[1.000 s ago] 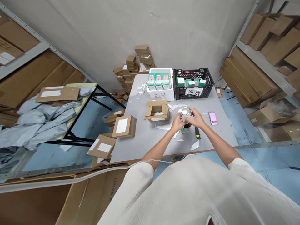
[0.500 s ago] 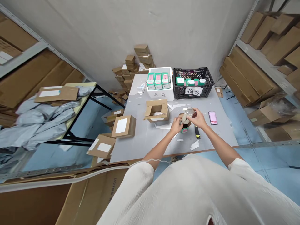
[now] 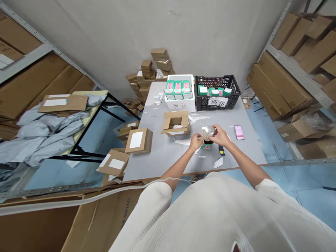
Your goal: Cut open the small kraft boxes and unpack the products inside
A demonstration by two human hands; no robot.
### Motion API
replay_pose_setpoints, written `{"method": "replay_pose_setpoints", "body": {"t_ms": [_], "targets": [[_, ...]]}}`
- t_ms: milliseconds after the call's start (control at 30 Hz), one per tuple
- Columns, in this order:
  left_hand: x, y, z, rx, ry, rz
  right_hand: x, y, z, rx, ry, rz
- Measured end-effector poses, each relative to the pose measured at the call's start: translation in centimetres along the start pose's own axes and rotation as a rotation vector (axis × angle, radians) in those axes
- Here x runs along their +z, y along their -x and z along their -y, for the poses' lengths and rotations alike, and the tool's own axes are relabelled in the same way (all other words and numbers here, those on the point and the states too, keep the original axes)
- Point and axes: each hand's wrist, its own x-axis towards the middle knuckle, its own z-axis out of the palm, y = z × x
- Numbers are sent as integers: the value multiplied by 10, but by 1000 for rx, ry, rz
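Note:
My right hand (image 3: 219,135) is closed around a cream cup-like container with a shiny round top (image 3: 209,130). The container stands nearly upright, its lower part inside the mouth of a small green and pink box (image 3: 207,146). To the left, my left hand (image 3: 195,141) pinches the raised flap of that box between its fingertips. Right of the box lies a yellow and black utility knife (image 3: 222,151), partly covered by my right hand and wrist. Scraps of white paper (image 3: 218,162) lie nearby.
An opened cardboard box (image 3: 175,123) and a closed one (image 3: 139,140) stand left on the grey table (image 3: 160,164). Behind are a white foam bin (image 3: 181,105) with green boxes and a black crate (image 3: 231,103). A phone (image 3: 239,132) lies at right.
The container has gone from tilted above the green box to nearly upright and partly inside it. My right hand has moved down with it; my left hand has shifted slightly left to the flap.

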Motion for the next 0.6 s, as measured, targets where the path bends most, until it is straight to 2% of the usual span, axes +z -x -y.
{"method": "replay_pose_setpoints", "body": {"t_ms": [333,600], "targets": [[-1,-2,0,-102,67,-45,-4,1,0,42,31,-16],[0,3,-2,-118,70,-50,2,3,-12,10,171,60]]}}
